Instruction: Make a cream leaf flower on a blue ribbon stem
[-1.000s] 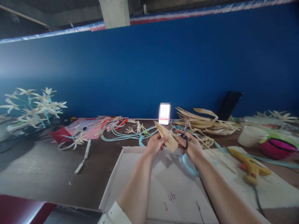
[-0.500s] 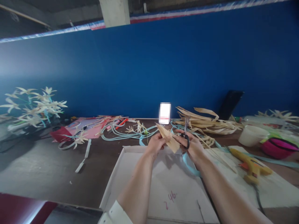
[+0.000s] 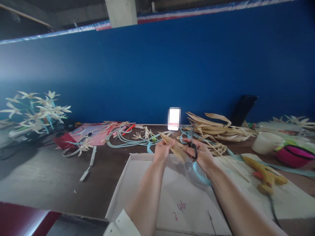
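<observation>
My left hand is closed on a pale tan piece of dried corn husk, gripping it near its upper part. Black-handled scissors are in my right hand, the blades pointing up and away. My right fingertips also meet the husk's right edge, though whether they pinch it is hard to see. Both hands are above the far part of a shallow white box lid with pink numbers on it. A light blue ribbon curls beside my right wrist.
Dried husks are heaped behind my right hand. A yellow glue gun lies on white paper at right, near a white cup and a pink bowl. Husk flowers stand at far left; pale blue tubing lies behind the lid.
The husk has shifted slightly left and turned more edge-on. My right hand, with the scissors, has moved a little left; my left hand has moved slightly left too.
</observation>
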Demonstrator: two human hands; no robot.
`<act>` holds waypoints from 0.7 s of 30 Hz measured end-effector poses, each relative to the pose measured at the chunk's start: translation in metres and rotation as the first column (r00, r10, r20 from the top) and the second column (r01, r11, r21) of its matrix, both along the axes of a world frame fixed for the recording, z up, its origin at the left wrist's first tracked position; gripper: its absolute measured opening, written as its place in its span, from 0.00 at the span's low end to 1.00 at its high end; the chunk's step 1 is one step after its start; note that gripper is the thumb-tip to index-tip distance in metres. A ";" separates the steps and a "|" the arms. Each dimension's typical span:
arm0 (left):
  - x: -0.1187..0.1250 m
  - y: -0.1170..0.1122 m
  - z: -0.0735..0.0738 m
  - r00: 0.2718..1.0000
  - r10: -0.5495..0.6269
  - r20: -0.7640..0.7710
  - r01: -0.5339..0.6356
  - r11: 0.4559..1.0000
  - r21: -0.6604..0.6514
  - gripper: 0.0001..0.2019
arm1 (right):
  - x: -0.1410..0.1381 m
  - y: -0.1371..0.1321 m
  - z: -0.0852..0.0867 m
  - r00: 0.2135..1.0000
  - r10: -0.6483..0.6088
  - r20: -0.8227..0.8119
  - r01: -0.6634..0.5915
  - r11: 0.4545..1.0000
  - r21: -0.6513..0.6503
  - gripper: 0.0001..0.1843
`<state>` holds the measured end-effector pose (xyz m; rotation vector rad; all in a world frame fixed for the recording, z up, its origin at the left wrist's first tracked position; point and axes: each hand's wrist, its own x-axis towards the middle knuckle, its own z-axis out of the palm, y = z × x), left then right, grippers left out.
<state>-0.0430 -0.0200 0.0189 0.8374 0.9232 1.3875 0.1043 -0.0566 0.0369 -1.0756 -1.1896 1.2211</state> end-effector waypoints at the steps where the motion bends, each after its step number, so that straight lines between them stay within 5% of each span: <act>1: 0.000 0.000 0.000 1.000 0.004 0.011 -0.004 1.000 0.000 0.13 | -0.001 0.000 0.000 1.000 -0.005 0.008 0.005 1.000 0.001 0.28; 11: 0.001 -0.001 0.001 0.998 0.039 0.055 -0.038 0.999 -0.013 0.14 | -0.003 0.003 -0.004 0.998 -0.039 0.054 0.037 0.999 0.036 0.29; 18: -0.001 -0.010 0.009 0.972 -0.234 0.020 0.234 0.972 0.001 0.17 | 0.001 0.005 -0.008 0.993 -0.071 -0.098 0.073 0.997 0.025 0.27; 21: 0.002 -0.011 0.007 0.966 -0.259 -0.001 0.259 0.966 -0.004 0.18 | 0.002 0.006 -0.008 0.988 -0.073 -0.135 0.075 0.997 0.012 0.28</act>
